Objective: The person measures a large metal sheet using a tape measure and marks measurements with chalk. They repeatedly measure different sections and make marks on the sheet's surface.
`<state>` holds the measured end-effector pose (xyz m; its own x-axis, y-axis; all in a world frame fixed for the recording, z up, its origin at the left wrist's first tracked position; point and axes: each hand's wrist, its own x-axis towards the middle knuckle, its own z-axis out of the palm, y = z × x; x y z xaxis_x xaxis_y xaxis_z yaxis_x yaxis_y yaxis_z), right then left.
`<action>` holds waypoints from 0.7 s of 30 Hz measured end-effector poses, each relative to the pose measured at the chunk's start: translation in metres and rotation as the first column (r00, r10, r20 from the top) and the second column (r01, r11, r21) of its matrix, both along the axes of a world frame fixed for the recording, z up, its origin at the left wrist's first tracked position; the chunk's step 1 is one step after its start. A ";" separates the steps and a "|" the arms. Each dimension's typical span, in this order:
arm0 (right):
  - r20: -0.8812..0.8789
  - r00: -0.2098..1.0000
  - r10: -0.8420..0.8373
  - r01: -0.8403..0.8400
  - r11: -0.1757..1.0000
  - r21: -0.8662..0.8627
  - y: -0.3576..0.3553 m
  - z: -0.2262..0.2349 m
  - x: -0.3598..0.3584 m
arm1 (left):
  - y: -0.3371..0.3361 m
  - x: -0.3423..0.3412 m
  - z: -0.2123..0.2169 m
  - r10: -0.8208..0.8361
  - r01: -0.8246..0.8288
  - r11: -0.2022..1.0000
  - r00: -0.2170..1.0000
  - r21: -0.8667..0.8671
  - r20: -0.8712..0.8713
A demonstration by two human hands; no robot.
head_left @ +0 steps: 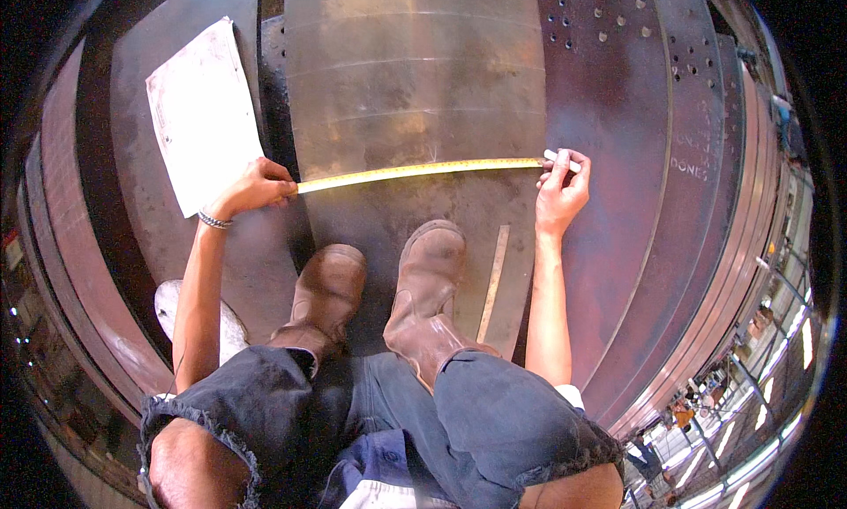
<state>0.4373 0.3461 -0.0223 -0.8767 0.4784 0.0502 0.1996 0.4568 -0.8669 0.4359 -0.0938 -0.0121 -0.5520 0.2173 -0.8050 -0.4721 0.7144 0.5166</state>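
Observation:
A yellow tape measure [419, 170] is stretched across a brown steel plate [415, 86], bowed slightly upward in the picture. My left hand [263, 184] is closed on its left end, at the plate's left edge beside a dark gap. At the other end, my right hand [562, 190] is closed too, fingertips pinching a white chalk-like stick [563, 160] right by the tape's end. Whether those fingers also grip the tape is hard to see. The tape's case, if any, is hidden.
My brown boots [432, 271] stand on the plates below the tape. A thin flat strip [496, 275] lies right of them. A white sheet [201, 112] lies left, above a whitish rounded object [225, 319]. A plate with drilled holes [600, 77] is at right.

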 end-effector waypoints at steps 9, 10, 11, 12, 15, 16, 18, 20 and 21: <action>0.034 0.997 -0.074 0.073 0.997 0.004 0.012 0.005 0.001 | -0.009 0.009 -0.019 0.030 -0.030 0.999 1.000 -0.025 0.003; 0.046 0.994 -0.096 0.095 0.995 0.022 0.016 0.004 0.001 | -0.008 0.008 -0.020 0.039 -0.039 0.999 0.999 -0.005 0.012; 0.057 0.991 -0.119 0.117 0.992 0.040 0.021 0.001 0.001 | -0.007 0.008 -0.020 0.048 -0.049 0.999 0.999 0.016 0.020; 0.067 0.988 -0.137 0.136 0.990 0.028 0.026 0.000 0.002 | -0.003 0.005 -0.012 0.004 -0.004 1.000 1.000 0.001 0.001; 0.110 0.984 -0.142 0.138 0.989 0.049 0.034 -0.006 0.002 | -0.007 0.005 -0.010 -0.018 0.019 1.000 0.998 0.011 -0.054; 0.152 0.977 -0.147 0.144 0.989 0.032 0.036 -0.006 0.003 | -0.005 0.004 -0.008 -0.011 0.011 1.000 1.000 -0.008 -0.023; 0.165 0.976 -0.145 0.147 0.989 0.002 0.035 -0.011 0.005 | -0.006 0.004 -0.004 -0.004 0.004 1.000 1.000 -0.029 0.001; 0.176 0.978 -0.111 0.116 0.993 -0.016 0.039 -0.019 0.007 | -0.011 0.007 -0.016 -0.048 0.048 0.999 0.999 -0.025 -0.015; 0.190 0.976 -0.109 0.112 0.994 -0.007 0.040 -0.022 0.009 | -0.012 0.007 -0.017 -0.034 0.034 0.999 0.999 -0.018 -0.007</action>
